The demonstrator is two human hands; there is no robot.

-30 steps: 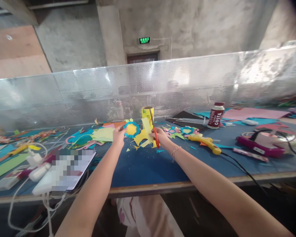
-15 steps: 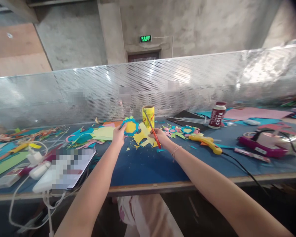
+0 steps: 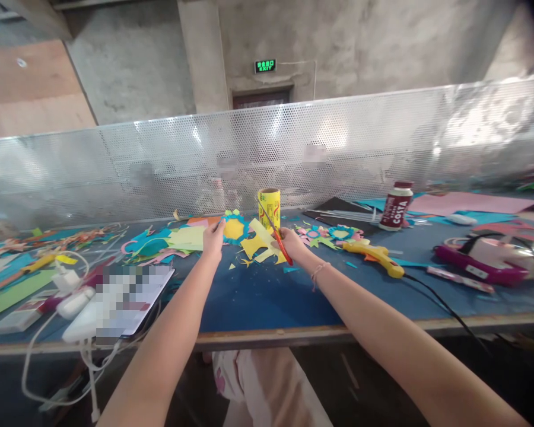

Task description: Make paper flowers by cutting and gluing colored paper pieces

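Observation:
My left hand [image 3: 212, 238] pinches the left edge of a paper flower [image 3: 235, 229] that has a yellow middle and a blue ruffled rim. In my right hand [image 3: 290, 244] are red-handled scissors [image 3: 284, 246], their blades pointing up and left across a yellow roll [image 3: 269, 207]. The roll stands upright just beyond. Yellow paper scraps [image 3: 251, 247] lie between my hands. Right of my right hand rest more paper flowers [image 3: 340, 233] and a yellow glue gun [image 3: 380, 257].
A dark red bottle [image 3: 397, 206] stands at the back right, near a purple device [image 3: 480, 265]. On the left are a tablet [image 3: 153, 290], white cables and paper strips. A perforated metal screen [image 3: 169, 160] runs behind the table [image 3: 267, 302].
The view has shifted slightly, so the things on the right appear a little further right. Both hands keep their holds; the scissors are tilted a little differently.

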